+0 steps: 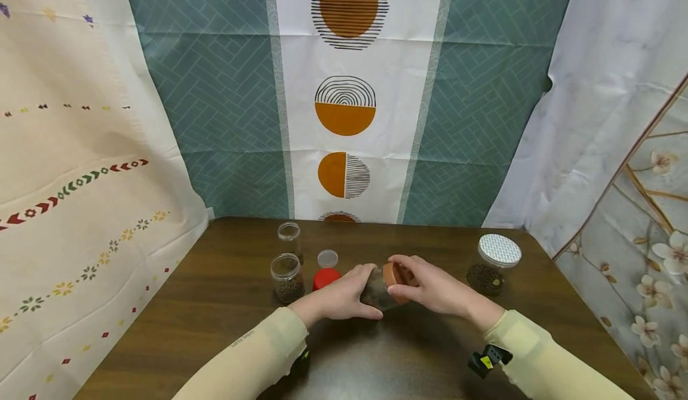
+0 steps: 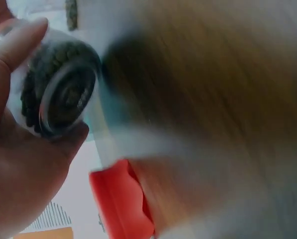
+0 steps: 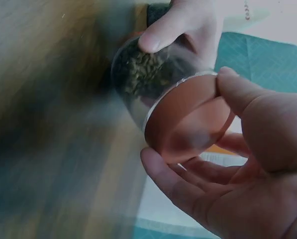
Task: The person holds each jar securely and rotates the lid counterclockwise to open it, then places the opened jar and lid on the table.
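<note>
A clear jar [image 1: 374,289] holding dark brown-green pieces lies tilted sideways between the two hands, above the table. My left hand [image 1: 346,295] grips its body near the base, thumb on one side and fingers on the other. On the jar's other end is an orange-brown lid [image 1: 393,276], which my right hand [image 1: 438,283] holds by the rim with thumb and fingers. The right wrist view shows the lid [image 3: 190,119] against the jar's mouth; I cannot tell whether it is screwed tight. In the left wrist view the jar's round base [image 2: 68,97] faces the camera.
Left of the hands stand a lidless jar [image 1: 288,280] with dark contents and another clear jar [image 1: 289,239] behind it. A red lid [image 1: 325,277] and a clear round piece [image 1: 327,259] are nearby. At right stands a jar [image 1: 485,277] with a white patterned lid [image 1: 500,250].
</note>
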Demonstrator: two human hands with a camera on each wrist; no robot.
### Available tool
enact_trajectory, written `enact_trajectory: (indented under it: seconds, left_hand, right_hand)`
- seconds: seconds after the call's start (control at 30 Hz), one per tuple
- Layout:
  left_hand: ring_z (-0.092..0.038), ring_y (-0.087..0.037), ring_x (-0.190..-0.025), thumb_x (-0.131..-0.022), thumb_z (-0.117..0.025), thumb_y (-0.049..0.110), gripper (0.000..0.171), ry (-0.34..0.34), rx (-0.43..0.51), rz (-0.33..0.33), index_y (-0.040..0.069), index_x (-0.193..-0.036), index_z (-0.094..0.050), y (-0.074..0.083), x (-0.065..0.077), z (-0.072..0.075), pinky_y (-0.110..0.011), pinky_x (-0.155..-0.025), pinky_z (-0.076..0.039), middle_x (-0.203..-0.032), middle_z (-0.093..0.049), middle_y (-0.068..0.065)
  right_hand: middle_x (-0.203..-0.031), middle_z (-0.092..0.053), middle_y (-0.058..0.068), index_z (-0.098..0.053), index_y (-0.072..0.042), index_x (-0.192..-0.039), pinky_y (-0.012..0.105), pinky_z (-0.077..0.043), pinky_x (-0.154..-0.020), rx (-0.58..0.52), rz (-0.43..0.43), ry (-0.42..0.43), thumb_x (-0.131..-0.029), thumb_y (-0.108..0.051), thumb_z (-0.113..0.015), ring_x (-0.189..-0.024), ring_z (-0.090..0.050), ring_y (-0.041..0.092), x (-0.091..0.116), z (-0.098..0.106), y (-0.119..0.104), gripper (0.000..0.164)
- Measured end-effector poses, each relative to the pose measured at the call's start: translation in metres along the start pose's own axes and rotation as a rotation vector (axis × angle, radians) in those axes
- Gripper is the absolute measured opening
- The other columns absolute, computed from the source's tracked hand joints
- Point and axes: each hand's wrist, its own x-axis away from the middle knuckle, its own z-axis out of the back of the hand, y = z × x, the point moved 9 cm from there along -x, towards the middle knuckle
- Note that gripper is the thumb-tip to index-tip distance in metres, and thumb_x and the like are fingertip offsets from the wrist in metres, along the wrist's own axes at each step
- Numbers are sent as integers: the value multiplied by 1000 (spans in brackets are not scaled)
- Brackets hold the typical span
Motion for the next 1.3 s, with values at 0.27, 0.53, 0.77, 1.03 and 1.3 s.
enact_trajectory:
  seconds: [0.27, 0.53, 0.77, 1.03, 1.3]
  left_hand:
    - [-54, -18, -127, -94, -90, 43, 99, -9, 3, -23, 1, -164, -34, -3, -1, 0, -35, -106, -50, -148, -51, -9]
    - [-54, -16, -121, -92, -92, 44, 98, -13, -5, -27, 3, -163, -37, 0, -5, 4, -32, -100, -51, -140, -55, -7]
    - [-55, -17, -123, -93, -91, 43, 98, -13, -17, -23, 3, -163, -36, -1, -4, 1, -33, -103, -51, -142, -54, -7]
    - [-54, -18, -127, -94, -90, 43, 96, -12, -13, -21, 2, -162, -37, -2, -3, -2, -35, -106, -50, -145, -53, -9]
    - [-55, -17, -122, -93, -92, 40, 94, 0, -12, -22, 3, -161, -38, 0, -4, -2, -33, -102, -51, -141, -54, -9]
  right_hand:
    - [-131, -62, 9, -51, -5, -161, 42, -55, -91, 57, 86, -6, -105, -42, -76, -109, -61, 23, 0, 3, -7, 71]
    - [-137, -59, 11, -49, -6, -161, 51, -57, -95, 22, 90, -11, -104, -38, -80, -113, -61, 24, 3, 6, -5, 72]
    - [-145, -55, 14, -49, -8, -161, 52, -59, -98, -51, 109, -33, -102, -32, -83, -125, -60, 28, 4, 4, -3, 72]
    - [-149, -52, 11, -50, -11, -159, 54, -58, -99, -60, 121, -39, -100, -24, -87, -124, -59, 27, 5, 1, -6, 71]
    - [-154, -54, 18, -50, -11, -163, 60, -53, -106, 47, -37, 58, -105, -53, -74, -133, -62, 37, -1, 12, 1, 76]
